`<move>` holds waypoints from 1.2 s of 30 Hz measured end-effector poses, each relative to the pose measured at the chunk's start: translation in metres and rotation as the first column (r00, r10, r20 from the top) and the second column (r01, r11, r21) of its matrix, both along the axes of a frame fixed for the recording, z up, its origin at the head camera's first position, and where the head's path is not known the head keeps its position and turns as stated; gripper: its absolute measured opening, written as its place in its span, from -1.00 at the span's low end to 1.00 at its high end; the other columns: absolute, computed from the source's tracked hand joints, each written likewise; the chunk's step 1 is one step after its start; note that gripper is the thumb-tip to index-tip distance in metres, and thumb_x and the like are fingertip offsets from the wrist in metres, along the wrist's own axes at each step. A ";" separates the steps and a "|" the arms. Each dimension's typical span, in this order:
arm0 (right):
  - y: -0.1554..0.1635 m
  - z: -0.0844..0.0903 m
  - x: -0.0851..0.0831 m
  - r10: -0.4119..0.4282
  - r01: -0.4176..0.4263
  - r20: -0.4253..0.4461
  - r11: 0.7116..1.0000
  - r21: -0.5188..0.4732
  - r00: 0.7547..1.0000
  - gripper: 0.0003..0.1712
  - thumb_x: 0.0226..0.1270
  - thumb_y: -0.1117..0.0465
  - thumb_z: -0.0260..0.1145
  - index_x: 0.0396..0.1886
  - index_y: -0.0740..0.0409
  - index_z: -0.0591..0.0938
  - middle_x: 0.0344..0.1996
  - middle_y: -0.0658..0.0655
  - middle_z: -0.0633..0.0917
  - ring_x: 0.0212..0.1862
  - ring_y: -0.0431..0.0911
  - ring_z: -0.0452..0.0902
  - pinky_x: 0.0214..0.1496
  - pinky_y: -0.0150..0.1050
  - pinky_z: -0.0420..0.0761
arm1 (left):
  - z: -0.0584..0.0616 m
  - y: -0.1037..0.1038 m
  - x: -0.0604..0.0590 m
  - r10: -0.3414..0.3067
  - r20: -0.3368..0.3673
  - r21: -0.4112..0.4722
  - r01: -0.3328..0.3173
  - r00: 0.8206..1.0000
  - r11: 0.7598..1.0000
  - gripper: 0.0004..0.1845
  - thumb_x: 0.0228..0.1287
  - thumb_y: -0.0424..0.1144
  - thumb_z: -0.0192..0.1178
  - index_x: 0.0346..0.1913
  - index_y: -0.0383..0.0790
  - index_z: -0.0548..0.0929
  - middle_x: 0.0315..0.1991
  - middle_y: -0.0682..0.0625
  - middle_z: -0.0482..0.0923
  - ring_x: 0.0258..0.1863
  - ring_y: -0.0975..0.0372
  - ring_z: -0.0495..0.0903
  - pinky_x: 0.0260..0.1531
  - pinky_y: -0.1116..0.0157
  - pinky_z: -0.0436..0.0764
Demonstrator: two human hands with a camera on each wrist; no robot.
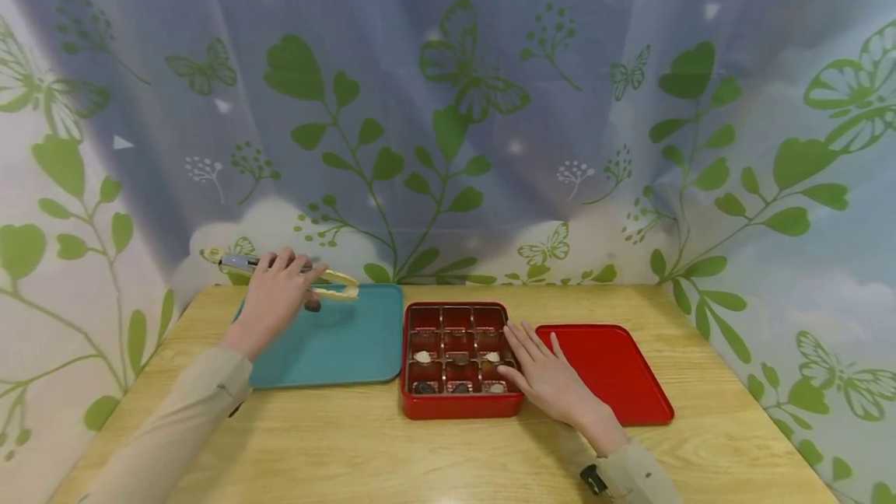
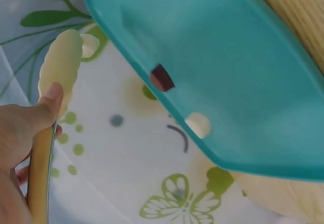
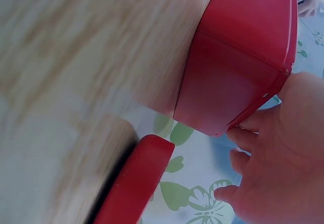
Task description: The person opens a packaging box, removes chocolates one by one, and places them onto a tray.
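My left hand (image 1: 280, 290) grips cream-tipped metal tongs (image 1: 339, 286) over the far left corner of a teal tray (image 1: 343, 352). In the left wrist view my thumb (image 2: 48, 107) presses the tongs (image 2: 59, 64) beside the tray's edge (image 2: 228, 67), and a small dark piece (image 2: 162, 77) sits at that edge. My right hand (image 1: 542, 372) lies flat with straight fingers on the right rim of a red compartment box (image 1: 458, 408) holding several small chocolates. In the right wrist view the fingers (image 3: 243, 135) touch the box's wall (image 3: 228, 82).
A red lid (image 1: 609, 372) lies flat on the wooden table (image 1: 420, 449) right of the box, and it shows in the right wrist view as the lid (image 3: 136, 183). A leaf-and-butterfly curtain (image 1: 448, 138) closes the back and both sides.
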State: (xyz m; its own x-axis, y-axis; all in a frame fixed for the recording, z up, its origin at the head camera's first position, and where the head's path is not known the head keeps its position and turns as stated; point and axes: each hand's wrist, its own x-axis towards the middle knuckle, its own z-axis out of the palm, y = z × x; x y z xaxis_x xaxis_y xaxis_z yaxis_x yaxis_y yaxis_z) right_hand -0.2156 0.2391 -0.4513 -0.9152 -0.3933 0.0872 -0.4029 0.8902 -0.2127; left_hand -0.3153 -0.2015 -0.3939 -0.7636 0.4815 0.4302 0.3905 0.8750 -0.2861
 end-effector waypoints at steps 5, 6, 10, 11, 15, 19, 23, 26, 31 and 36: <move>0.000 -0.001 -0.001 -0.006 0.006 0.000 1.000 0.004 1.000 -0.14 0.61 -0.20 -0.01 0.64 0.19 0.05 0.62 0.20 -0.01 0.63 0.16 -0.16 0.53 0.37 -0.13 | -0.009 -0.001 -0.012 0.032 -0.012 -0.088 -0.033 0.999 0.996 -0.50 0.26 -0.46 0.34 0.26 -0.07 0.66 -0.05 -0.12 0.58 -0.09 0.00 0.40 -0.06 0.04 0.42; 0.000 -0.002 -0.001 -0.007 0.007 0.000 1.000 0.008 1.000 -0.14 0.61 -0.20 -0.01 0.64 0.19 0.04 0.62 0.20 -0.02 0.63 0.15 -0.16 0.53 0.37 -0.13 | -0.011 0.000 -0.014 0.031 -0.016 -0.093 -0.032 0.999 0.995 -0.51 0.27 -0.46 0.33 0.25 -0.07 0.66 -0.05 -0.13 0.58 -0.10 0.00 0.40 -0.05 0.04 0.43; 0.000 -0.002 -0.001 -0.004 0.004 0.002 1.000 0.012 1.000 -0.14 0.62 -0.21 -0.02 0.64 0.19 0.04 0.62 0.20 -0.02 0.63 0.15 -0.16 0.53 0.37 -0.13 | -0.023 0.003 -0.021 0.007 -0.050 -0.093 -0.011 0.999 0.996 -0.58 0.27 -0.37 0.37 0.19 -0.07 0.71 -0.08 -0.13 0.59 -0.11 0.00 0.42 -0.07 0.06 0.44; 0.000 -0.002 -0.001 -0.002 0.002 0.003 1.000 0.012 1.000 -0.14 0.62 -0.21 -0.03 0.64 0.20 0.04 0.62 0.20 -0.02 0.62 0.16 -0.15 0.53 0.37 -0.13 | -0.025 0.003 -0.023 -0.011 -0.054 -0.085 0.006 0.998 0.996 -0.60 0.25 -0.33 0.39 0.16 -0.07 0.72 -0.10 -0.13 0.59 -0.12 0.01 0.43 -0.08 0.08 0.44; 0.000 -0.002 -0.001 -0.005 0.005 -0.001 1.000 0.014 1.000 -0.14 0.62 -0.21 -0.03 0.64 0.20 0.04 0.62 0.20 -0.02 0.62 0.16 -0.14 0.53 0.37 -0.12 | -0.032 0.007 -0.028 -0.068 -0.053 -0.049 0.066 0.996 0.997 -0.62 0.17 -0.18 0.43 0.08 -0.12 0.76 -0.17 -0.11 0.57 -0.16 0.04 0.43 -0.14 0.13 0.42; 0.000 -0.001 0.000 -0.007 0.007 -0.006 1.000 0.014 1.000 -0.14 0.62 -0.21 -0.03 0.64 0.19 0.04 0.62 0.19 -0.02 0.63 0.15 -0.14 0.53 0.37 -0.11 | -0.034 0.011 -0.026 -0.058 -0.050 -0.005 0.058 0.997 0.998 -0.57 0.18 -0.12 0.42 0.12 -0.14 0.74 -0.12 -0.13 0.58 -0.11 0.01 0.45 -0.15 0.10 0.41; 0.000 -0.001 0.000 -0.003 0.003 0.002 1.000 0.012 1.000 -0.14 0.62 -0.22 -0.04 0.64 0.20 0.04 0.62 0.19 -0.02 0.63 0.15 -0.16 0.53 0.37 -0.12 | -0.030 0.011 -0.015 -0.003 -0.066 0.024 0.005 0.998 1.000 -0.51 0.25 -0.14 0.41 0.25 -0.12 0.67 -0.02 -0.16 0.59 0.00 -0.05 0.48 -0.09 0.03 0.46; 0.000 -0.001 0.000 -0.008 0.008 0.006 1.000 0.017 1.000 -0.14 0.62 -0.22 -0.04 0.64 0.19 0.03 0.63 0.18 -0.02 0.63 0.14 -0.17 0.54 0.36 -0.13 | -0.025 0.012 -0.003 0.003 -0.094 0.035 0.000 0.996 0.999 -0.43 0.23 -0.11 0.44 0.31 -0.10 0.62 0.00 -0.16 0.61 0.03 -0.08 0.49 -0.07 -0.01 0.48; 0.000 -0.001 0.000 -0.004 0.004 -0.003 1.000 0.009 1.000 -0.14 0.62 -0.21 -0.03 0.64 0.21 0.04 0.62 0.20 -0.02 0.63 0.16 -0.16 0.54 0.37 -0.15 | -0.017 0.015 0.020 -0.049 -0.141 0.046 0.056 0.989 0.997 -0.35 0.13 -0.05 0.50 0.32 -0.06 0.62 -0.03 -0.15 0.61 -0.02 -0.07 0.49 -0.13 -0.01 0.48; 0.001 -0.003 -0.001 -0.003 0.003 -0.017 1.000 0.008 1.000 -0.14 0.61 -0.21 -0.02 0.64 0.21 0.05 0.62 0.21 -0.02 0.62 0.16 -0.15 0.53 0.37 -0.13 | -0.011 0.024 0.042 -0.103 -0.148 0.037 0.109 0.984 0.993 -0.33 0.10 0.01 0.50 0.31 -0.04 0.63 -0.01 -0.12 0.61 0.01 -0.05 0.50 -0.08 -0.01 0.50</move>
State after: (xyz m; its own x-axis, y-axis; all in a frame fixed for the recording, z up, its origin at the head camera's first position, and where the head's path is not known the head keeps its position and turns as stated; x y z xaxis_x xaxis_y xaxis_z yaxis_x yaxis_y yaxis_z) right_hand -0.2165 0.2398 -0.4542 -0.9148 -0.3914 0.0995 -0.4037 0.8931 -0.1987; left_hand -0.2733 -0.1778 -0.4050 -0.6366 0.5341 0.5563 0.4387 0.8441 -0.3083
